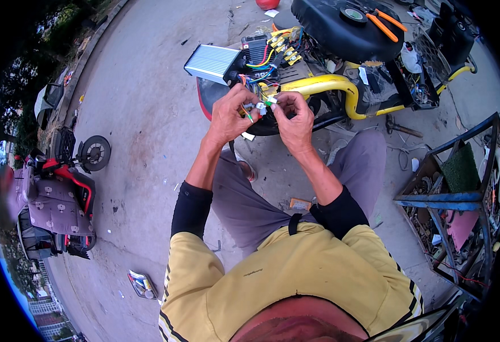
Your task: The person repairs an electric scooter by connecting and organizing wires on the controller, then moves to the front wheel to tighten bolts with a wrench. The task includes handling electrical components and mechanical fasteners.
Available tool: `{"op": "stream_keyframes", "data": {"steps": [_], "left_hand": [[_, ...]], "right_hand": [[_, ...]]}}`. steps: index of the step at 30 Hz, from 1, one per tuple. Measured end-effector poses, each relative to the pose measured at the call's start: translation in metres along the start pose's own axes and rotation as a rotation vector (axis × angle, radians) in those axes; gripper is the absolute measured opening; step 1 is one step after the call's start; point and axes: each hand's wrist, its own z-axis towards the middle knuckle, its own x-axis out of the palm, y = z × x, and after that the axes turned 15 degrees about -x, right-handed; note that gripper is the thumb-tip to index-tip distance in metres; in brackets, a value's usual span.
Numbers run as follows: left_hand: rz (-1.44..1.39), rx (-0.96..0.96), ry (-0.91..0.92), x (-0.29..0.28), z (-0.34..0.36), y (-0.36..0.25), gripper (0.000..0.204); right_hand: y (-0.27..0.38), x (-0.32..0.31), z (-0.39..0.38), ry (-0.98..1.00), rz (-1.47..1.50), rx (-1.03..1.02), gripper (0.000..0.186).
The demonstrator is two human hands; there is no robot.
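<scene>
My left hand (227, 115) pinches a small white wire connector (260, 106) with thin coloured wires; one green-tipped wire (249, 117) hangs by its fingers. Close beside it, my right hand (296, 122) has thumb and fingertips closed on a white-and-green connector (271, 101). The two connectors are very near each other, and fingers partly hide whether they touch. Just beyond lies a finned silver controller box (214, 62) with a black end, its wires running toward my hands. Bundled wires with yellow terminals (287, 48) lie right of it, on the vehicle's rear.
The vehicle's yellow tube frame (324, 84) curves right of my hands. Its black seat (335, 34) bears orange-handled pliers (384, 25) and a tape roll (353, 15). A hammer (404, 127) and a cluttered metal rack (452, 200) are at right; a red scooter (70, 196) stands left.
</scene>
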Motion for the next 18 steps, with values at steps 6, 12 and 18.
{"op": "stream_keyframes", "data": {"steps": [6,12,18], "left_hand": [[0.058,-0.037,-0.003,-0.0014,-0.0001,-0.0025,0.024],[0.023,-0.01,-0.003,0.0005,-0.0009,0.0001,0.023],[-0.006,-0.048,0.023,-0.001,0.0002,-0.0003,0.026]], "right_hand": [[0.0017,-0.0007,0.001,0.005,0.016,0.024,0.023],[0.002,-0.0022,-0.0004,0.012,0.006,0.021,0.023],[-0.0017,-0.0009,-0.0009,-0.001,0.005,0.018,0.026]]}}
